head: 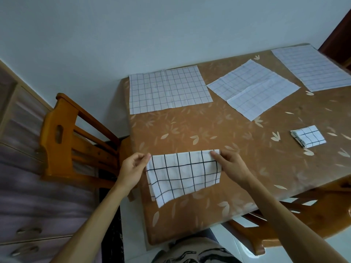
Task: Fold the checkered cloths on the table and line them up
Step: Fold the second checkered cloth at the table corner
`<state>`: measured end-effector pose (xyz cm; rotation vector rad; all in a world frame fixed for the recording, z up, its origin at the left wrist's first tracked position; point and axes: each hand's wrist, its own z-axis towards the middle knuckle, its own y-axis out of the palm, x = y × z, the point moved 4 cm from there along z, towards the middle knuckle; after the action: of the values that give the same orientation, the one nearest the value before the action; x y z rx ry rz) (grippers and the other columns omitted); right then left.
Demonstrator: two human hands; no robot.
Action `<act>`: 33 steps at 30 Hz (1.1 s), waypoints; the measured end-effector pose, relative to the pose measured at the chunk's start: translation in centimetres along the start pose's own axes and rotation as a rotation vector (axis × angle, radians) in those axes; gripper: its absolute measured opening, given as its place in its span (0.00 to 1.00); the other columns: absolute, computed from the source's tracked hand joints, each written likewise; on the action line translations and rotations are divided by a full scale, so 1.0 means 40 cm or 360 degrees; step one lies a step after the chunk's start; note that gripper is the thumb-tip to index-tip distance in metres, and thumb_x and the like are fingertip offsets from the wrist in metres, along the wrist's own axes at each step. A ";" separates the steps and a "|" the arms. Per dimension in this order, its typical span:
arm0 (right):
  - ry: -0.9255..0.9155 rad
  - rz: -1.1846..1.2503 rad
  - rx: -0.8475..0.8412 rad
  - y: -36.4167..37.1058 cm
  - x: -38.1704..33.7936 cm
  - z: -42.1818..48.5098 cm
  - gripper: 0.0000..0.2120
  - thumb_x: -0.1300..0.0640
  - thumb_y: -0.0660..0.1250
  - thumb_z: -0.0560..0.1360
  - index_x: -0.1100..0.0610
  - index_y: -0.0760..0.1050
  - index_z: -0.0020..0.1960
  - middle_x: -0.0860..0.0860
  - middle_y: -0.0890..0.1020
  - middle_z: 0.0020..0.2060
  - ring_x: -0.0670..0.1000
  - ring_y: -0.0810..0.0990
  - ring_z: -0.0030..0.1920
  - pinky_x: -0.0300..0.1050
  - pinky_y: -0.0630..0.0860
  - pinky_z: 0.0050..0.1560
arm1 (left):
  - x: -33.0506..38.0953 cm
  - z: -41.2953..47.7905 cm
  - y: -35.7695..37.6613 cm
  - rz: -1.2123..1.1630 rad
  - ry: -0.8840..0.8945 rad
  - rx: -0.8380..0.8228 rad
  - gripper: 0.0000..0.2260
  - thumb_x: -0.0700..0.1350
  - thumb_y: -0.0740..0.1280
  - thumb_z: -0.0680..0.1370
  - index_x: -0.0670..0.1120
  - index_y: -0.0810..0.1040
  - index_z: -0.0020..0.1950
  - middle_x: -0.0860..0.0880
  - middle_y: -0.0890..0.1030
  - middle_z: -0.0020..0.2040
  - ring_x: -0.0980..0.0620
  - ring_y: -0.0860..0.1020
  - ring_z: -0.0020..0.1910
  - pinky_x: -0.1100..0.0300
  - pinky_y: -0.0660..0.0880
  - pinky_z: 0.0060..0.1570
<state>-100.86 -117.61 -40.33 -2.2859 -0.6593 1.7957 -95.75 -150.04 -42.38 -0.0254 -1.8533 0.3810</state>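
Note:
A white cloth with a black grid (182,174) lies folded in half near the front edge of the brown leaf-patterned table (190,130). My left hand (133,168) pinches its upper left corner. My right hand (230,166) pinches its upper right corner. A small fully folded checkered cloth (307,136) sits at the right. Three unfolded checkered cloths lie flat at the back: one at the left (168,90), one in the middle (252,90), one at the far right (315,67).
A wooden chair (76,141) stands at the table's left side, another chair (284,221) at the front right. A chest of drawers (22,168) fills the left. A pale wall runs behind the table.

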 end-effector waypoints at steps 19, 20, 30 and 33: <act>0.0492 -0.0142 0.0001 0.112 0.216 0.105 0.21 0.58 0.74 0.73 0.52 0.73 0.64 0.48 0.83 0.47 0.49 0.83 0.48 0.49 0.81 0.50 | -0.229 0.083 0.084 0.0354 -0.0390 0.0038 0.12 0.40 0.73 0.76 0.47 0.77 0.57 0.47 0.83 0.49 0.51 0.83 0.48 0.62 0.81 0.40; 0.0487 -0.0140 0.0013 0.110 0.216 0.106 0.21 0.59 0.74 0.73 0.52 0.72 0.64 0.47 0.83 0.46 0.48 0.83 0.47 0.48 0.81 0.49 | -0.229 0.086 0.087 0.0341 -0.0376 0.0040 0.11 0.40 0.72 0.77 0.47 0.77 0.57 0.48 0.83 0.49 0.51 0.83 0.48 0.64 0.80 0.38; -0.0275 -0.0938 0.0261 0.153 0.172 0.087 0.17 0.62 0.66 0.77 0.59 0.73 0.65 0.56 0.76 0.60 0.56 0.76 0.58 0.54 0.76 0.58 | -0.176 0.065 0.138 0.1374 0.0613 0.0059 0.18 0.51 0.70 0.78 0.47 0.75 0.65 0.49 0.76 0.61 0.50 0.75 0.60 0.55 0.78 0.53; -0.0496 -0.1121 -0.0114 0.245 0.173 0.065 0.21 0.61 0.62 0.79 0.58 0.68 0.71 0.55 0.70 0.71 0.57 0.70 0.69 0.55 0.71 0.68 | -0.201 0.043 0.210 0.1673 0.0905 -0.0221 0.20 0.51 0.67 0.80 0.46 0.74 0.69 0.44 0.72 0.71 0.44 0.70 0.70 0.46 0.74 0.64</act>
<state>-99.73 -123.72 -50.92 -1.5032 -1.3824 1.7614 -96.27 -144.19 -52.54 -1.1155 -1.1614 0.8509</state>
